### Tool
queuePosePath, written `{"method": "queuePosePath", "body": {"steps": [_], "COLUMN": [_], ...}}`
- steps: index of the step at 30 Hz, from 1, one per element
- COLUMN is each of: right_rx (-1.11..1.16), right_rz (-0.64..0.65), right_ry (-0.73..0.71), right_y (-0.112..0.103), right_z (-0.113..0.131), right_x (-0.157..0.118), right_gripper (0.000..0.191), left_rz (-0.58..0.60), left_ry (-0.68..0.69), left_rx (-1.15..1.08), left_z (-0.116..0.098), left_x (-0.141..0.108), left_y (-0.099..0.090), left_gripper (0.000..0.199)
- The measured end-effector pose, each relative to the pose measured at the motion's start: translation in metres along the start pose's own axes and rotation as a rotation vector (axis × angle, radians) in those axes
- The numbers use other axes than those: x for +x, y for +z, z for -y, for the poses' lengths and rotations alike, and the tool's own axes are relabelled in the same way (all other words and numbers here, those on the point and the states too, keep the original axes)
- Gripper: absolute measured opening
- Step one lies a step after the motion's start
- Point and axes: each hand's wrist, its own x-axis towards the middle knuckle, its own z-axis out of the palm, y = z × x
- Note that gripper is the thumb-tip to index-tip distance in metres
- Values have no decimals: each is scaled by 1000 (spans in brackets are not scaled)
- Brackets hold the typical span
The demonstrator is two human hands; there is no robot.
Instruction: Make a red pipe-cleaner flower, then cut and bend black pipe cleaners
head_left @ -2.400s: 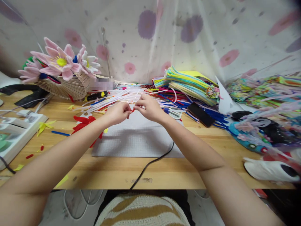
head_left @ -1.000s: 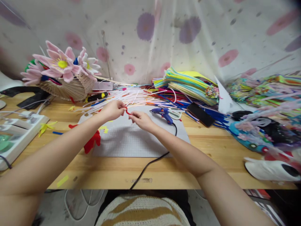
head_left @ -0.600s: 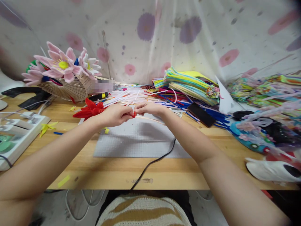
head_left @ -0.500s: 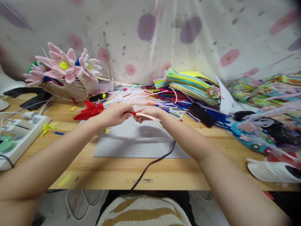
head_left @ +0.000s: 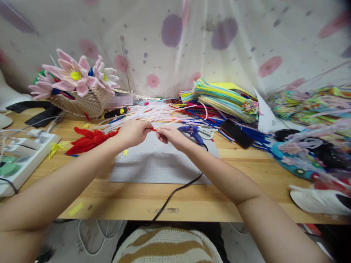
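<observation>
- Left hand (head_left: 134, 133), curled nearly shut, pinches a thin red fuzzy strip (head_left: 153, 129) above the grey gridded mat (head_left: 153, 166); its forearm slants inward, a red fuzzy-petalled flower (head_left: 87, 141) behind.
- Right hand (head_left: 169, 136), fingertips closed at the strip's right end, lower fingers curled, forearm angling inward, near a blue plastic glue gun (head_left: 193, 132).

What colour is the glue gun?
The glue gun is mostly blue. It shows best in the head view, the only one here.

Thin red strip (head_left: 154, 129), taut over the grey mat (head_left: 153, 166), red fuzzy flower (head_left: 89, 140), petals pointing left.
</observation>
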Motion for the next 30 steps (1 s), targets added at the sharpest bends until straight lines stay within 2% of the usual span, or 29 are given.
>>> {"method": "queuePosePath", "body": {"steps": [3,4,6,8,10,13,17,20,23,26,30], "right_rx": [-509,-639,-742,-623,-361,100,577,679,582,327,-79], "right_rz": [-95,-85,39,249,389,427,319,201,20,-148,-215], "right_ry": [-230,-276,-297,-232,-120,62,163,202,166,87,-112], "right_y": [-14,-20,-33,-43,-47,-38,-7,15,27,26,14], "right_z": [20,26,33,32,23,-1,-25,-26,-18,-8,-1], "right_x": [1,3,8,14,20,24,19,11,5,5,7], "right_gripper": [23,23,23,23,21,15,21,26,28,29,30], "left_rz": [79,101,137,174,196,146,2,-66,-97,-85,-50], "left_ry": [69,108,187,244,269,271,169,69,2,-24,-28], "left_rx": [38,35,-14,-140,-304,-463,-401,-247,-128,-47,7], "left_z": [-3,-3,-2,1,2,3,6,9,9,6,0], "left_x": [1,1,1,1,0,-1,-1,-3,-6,-7,-5], "left_y": [2,2,1,-2,-6,-12,-9,-2,3,4,1], "left_gripper": [27,25,22,19,19,19,17,19,27,32,32]}}
